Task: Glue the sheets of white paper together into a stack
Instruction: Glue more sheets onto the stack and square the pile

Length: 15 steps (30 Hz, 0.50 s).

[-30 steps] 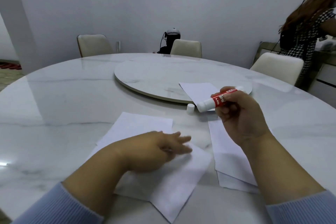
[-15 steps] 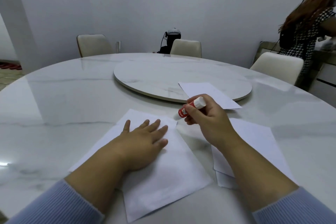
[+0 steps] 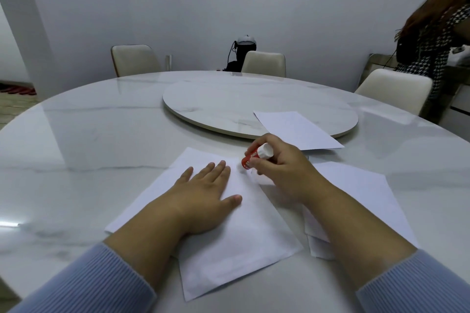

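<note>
A white sheet of paper (image 3: 244, 244) lies in front of me on the marble table (image 3: 76, 150). My left hand (image 3: 203, 193) presses flat on it, fingers spread. My right hand (image 3: 282, 165) grips a red and white glue stick (image 3: 256, 155), tilted tip-down at the sheet's far right corner. A small pile of white sheets (image 3: 356, 198) lies to the right, partly under my right forearm. One more sheet (image 3: 295, 128) rests half on the turntable's near edge.
A round marble turntable (image 3: 229, 107) sits in the table's middle. Three cream chairs (image 3: 264, 63) stand around the far side. A black appliance (image 3: 244, 51) is by the wall. A person (image 3: 437, 33) stands at the far right.
My right hand brought the glue stick down from mid-air to the sheet's far corner. My left hand turned and flattened on the sheet, which shifted slightly.
</note>
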Motion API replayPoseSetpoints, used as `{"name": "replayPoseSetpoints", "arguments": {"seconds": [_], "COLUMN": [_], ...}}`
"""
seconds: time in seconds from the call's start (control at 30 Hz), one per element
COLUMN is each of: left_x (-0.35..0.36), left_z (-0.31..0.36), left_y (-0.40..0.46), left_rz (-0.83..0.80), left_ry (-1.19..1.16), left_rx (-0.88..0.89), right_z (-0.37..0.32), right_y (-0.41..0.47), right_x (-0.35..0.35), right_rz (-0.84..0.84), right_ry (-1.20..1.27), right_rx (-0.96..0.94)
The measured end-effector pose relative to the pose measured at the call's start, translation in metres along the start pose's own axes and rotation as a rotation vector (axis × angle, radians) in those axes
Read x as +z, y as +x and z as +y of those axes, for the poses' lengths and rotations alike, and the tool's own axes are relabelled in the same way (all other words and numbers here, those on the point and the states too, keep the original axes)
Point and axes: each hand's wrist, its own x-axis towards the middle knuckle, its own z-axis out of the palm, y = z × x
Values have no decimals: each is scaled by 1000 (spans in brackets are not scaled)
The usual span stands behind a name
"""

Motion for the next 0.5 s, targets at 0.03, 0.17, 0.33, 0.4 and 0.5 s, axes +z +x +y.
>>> {"name": "replayPoseSetpoints", "arguments": {"seconds": [0.03,0.17,0.33,0.4,0.5], "left_x": [0,1,1,-3,-16], "left_z": [0,1,0,1,2], "left_y": [0,1,-1,-2,-4], "left_rz": [0,18,15,1,-85], "left_ry": [-5,-45,-24,-42,-14], "left_rx": [-2,-13,-4,6,37], "right_z": [-3,-14,-19,-20,-16], "right_y": [-2,-14,-25,-26,-22], "right_x": [-5,-22,-35,-35,-41], "right_rz": [11,-111,-420,-474,-228], "right_ry": [10,82,89,196,652], "right_rx": [1,6,73,60,20]}}
